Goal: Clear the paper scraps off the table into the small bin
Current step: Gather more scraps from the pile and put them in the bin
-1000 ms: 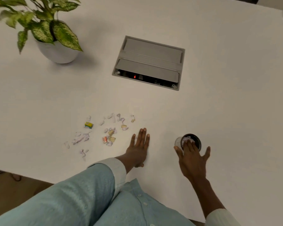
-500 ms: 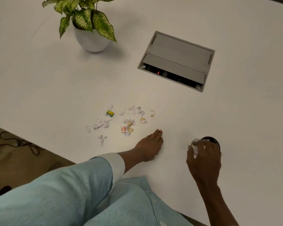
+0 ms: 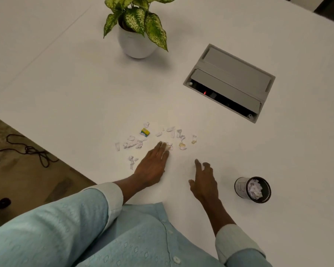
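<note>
Several small paper scraps (image 3: pixel 135 143) lie scattered on the white table (image 3: pixel 66 89), among them a yellow and blue piece (image 3: pixel 145 132). My left hand (image 3: pixel 152 164) lies flat with straight fingers, its fingertips over the scraps at the middle of the scatter. My right hand (image 3: pixel 203 180) hovers open over bare table, fingers spread, to the left of the small bin. The small bin (image 3: pixel 241 186), a black cup with a white wall, stands at the lower right with white paper scraps inside.
A potted plant (image 3: pixel 137 43) in a white pot stands at the back. A grey cable box (image 3: pixel 229 81) with a red light is set into the table at the right. The table edge runs along the left, with cables (image 3: pixel 31 149) on the floor below.
My right hand has left the bin and moved left toward the scraps. My left hand has slid forward onto the scatter. The view has shifted to the left.
</note>
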{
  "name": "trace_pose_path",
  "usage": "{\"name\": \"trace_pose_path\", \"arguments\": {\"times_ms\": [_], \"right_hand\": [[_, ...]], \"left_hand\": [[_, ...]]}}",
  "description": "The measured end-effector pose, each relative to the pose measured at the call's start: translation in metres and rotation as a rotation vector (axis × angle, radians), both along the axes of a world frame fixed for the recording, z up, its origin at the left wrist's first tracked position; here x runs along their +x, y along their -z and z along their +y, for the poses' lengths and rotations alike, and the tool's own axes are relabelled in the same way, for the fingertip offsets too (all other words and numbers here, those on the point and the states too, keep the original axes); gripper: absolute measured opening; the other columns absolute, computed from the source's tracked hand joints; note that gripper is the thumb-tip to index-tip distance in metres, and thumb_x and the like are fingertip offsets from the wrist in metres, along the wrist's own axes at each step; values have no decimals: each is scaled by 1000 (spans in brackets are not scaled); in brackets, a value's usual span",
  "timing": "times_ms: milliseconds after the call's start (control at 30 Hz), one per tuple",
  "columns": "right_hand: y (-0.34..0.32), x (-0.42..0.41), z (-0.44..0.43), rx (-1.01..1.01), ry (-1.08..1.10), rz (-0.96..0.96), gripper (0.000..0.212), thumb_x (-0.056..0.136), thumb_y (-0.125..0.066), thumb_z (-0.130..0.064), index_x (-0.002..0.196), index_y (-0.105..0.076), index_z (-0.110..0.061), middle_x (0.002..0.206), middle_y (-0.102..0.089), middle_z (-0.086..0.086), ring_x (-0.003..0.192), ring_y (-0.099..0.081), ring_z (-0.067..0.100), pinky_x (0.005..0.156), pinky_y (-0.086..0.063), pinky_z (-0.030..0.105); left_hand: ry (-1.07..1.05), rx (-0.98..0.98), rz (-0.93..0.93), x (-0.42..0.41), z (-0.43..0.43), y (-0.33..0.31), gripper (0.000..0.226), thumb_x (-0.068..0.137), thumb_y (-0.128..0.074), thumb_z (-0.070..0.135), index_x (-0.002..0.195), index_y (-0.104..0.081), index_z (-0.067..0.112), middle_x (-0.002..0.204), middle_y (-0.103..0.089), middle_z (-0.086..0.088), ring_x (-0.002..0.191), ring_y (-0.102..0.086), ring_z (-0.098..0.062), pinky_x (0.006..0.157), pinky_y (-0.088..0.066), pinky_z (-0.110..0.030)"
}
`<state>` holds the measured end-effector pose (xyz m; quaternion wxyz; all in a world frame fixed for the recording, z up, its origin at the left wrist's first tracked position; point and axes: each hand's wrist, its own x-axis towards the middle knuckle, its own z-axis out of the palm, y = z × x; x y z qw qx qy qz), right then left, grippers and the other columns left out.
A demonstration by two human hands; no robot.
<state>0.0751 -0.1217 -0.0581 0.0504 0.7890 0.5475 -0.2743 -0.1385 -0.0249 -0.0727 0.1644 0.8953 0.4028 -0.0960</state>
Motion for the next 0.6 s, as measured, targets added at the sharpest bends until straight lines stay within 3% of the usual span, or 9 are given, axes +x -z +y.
{"name": "trace_pose_path", "arguments": {"times_ms": [167, 267, 400, 500, 600], "right_hand": [[10, -7, 35, 49, -77, -39, 87, 93, -68, -13, 161, -15, -20, 153, -28, 15, 137, -38, 29, 92, -57, 38], [10, -12, 57, 60, -117, -42, 89, 92, -64, -2, 162, -13, -22, 153, -27, 15, 136, -39, 29, 93, -57, 38], [9, -14, 84, 64, -191, -54, 88, 93, -61, 0, 162, -12, -24, 159, -21, 15, 140, -34, 30, 96, -57, 40], [9, -16, 103, 64, -248, -55, 85, 96, -59, -1, 162, -11, -25, 163, -17, 15, 144, -30, 31, 99, -55, 40], [9, -19, 121, 67, -302, -66, 78, 98, -57, -4, 161, -16, -25, 162, -20, 13, 145, -29, 32, 100, -55, 40]], "left_hand": [[-61, -85, 49, -2, 26, -1, 94, 93, -71, 24, 161, -9, 2, 170, 3, -25, 156, -10, -42, 111, -43, -51], [-51, -91, 64, 1, 30, -1, 92, 94, -68, 20, 161, -8, 4, 169, 0, -26, 151, -19, -42, 108, -45, -50], [-45, -110, 31, 10, 31, 3, 87, 96, -60, 9, 163, -4, 8, 170, -1, -24, 150, -21, -40, 107, -45, -50], [-51, -137, -6, 16, 33, 4, 79, 98, -56, 1, 162, -10, 10, 168, -8, -23, 149, -21, -40, 103, -50, -51], [-50, -113, -17, 21, 34, 5, 59, 97, -58, 0, 150, -32, 5, 159, -25, -23, 139, -35, -39, 94, -55, -48]]}}
